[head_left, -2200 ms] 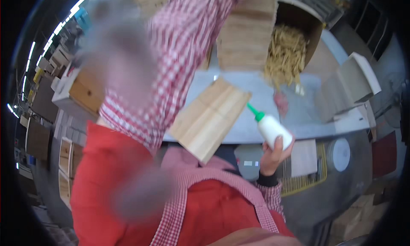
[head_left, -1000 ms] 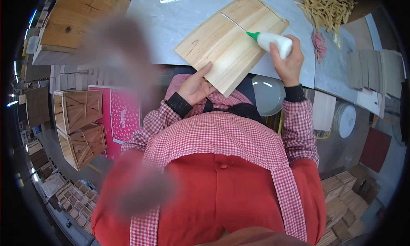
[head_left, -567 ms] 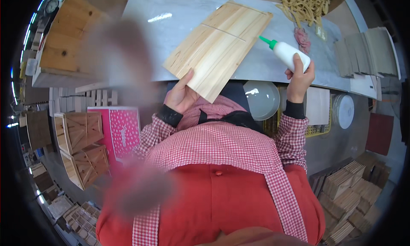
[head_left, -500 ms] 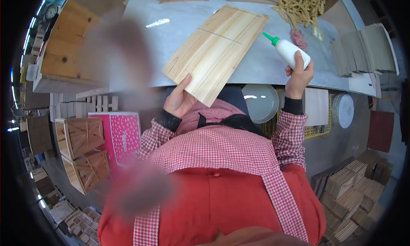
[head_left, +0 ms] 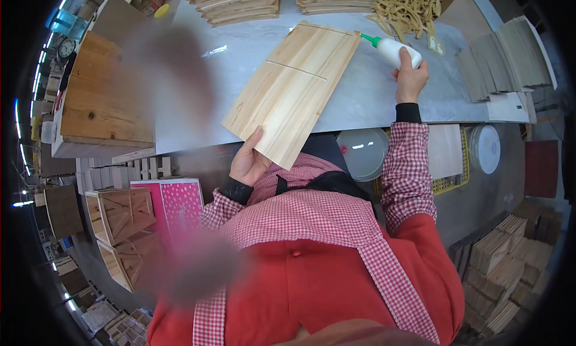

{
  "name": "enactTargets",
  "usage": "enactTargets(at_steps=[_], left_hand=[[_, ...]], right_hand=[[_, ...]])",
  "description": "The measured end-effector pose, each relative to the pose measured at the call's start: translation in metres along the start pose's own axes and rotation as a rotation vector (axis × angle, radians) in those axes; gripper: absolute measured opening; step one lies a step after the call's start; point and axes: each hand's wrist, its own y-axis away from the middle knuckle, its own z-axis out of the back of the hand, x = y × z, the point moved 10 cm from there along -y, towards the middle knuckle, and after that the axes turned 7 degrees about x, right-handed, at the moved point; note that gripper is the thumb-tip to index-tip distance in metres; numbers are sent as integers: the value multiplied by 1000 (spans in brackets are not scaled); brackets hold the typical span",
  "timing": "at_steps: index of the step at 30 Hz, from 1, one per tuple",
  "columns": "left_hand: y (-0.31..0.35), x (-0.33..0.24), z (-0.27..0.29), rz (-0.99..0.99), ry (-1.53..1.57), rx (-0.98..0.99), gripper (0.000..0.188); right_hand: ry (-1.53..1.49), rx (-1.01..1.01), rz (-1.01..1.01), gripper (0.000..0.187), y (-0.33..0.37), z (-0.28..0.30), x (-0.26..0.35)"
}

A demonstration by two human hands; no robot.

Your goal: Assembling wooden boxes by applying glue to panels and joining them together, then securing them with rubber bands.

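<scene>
My left hand grips the near end of a flat pale wooden board, its thumb on top. The board is held slanted, its far end over the grey-white worktable. One thin groove crosses its face near the middle; another runs along the far end. In my right hand is a white glue bottle with a pointed green nozzle, tilted to the left. The nozzle's tip is right by the board's far right corner; I cannot tell whether they touch.
Stacks of wooden boards and a heap of tan strips lie at the table's back. Grey panels stand at the right, a wooden box at the left. Below the table's edge is a round grey tub. Two blurred spots cover the left.
My right hand has moved the bottle left and away from me, bringing its nozzle to the board's far corner. A pink cloth behind the bottle is now out of sight.
</scene>
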Motion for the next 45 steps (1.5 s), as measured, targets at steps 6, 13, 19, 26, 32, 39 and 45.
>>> enactTargets(at_steps=[6, 13, 19, 26, 32, 39, 45], left_hand=[[-1, -1, -3, -1, 18, -1, 54], [-8, -9, -5, -55, 22, 10, 52], [-18, -17, -10, -55, 37, 87, 49], [-29, -21, -7, -80, 101, 107, 47], [-27, -23, -10, -125, 72, 103, 46], [1, -48, -8, -216, 7, 53, 54], [86, -101, 62, -346, 62, -114, 54]], right_hand=[[-48, 154, 50, 33, 25, -3, 18], [-55, 333, -13, 30, 95, -11, 33], [-15, 469, -58, 30, 153, -16, 50], [45, 704, 31, 32, 205, -31, 81], [31, 610, 67, 34, 206, -28, 76], [-118, 719, -17, 38, 218, -51, 72], [-313, 534, -12, 41, 204, -51, 91]])
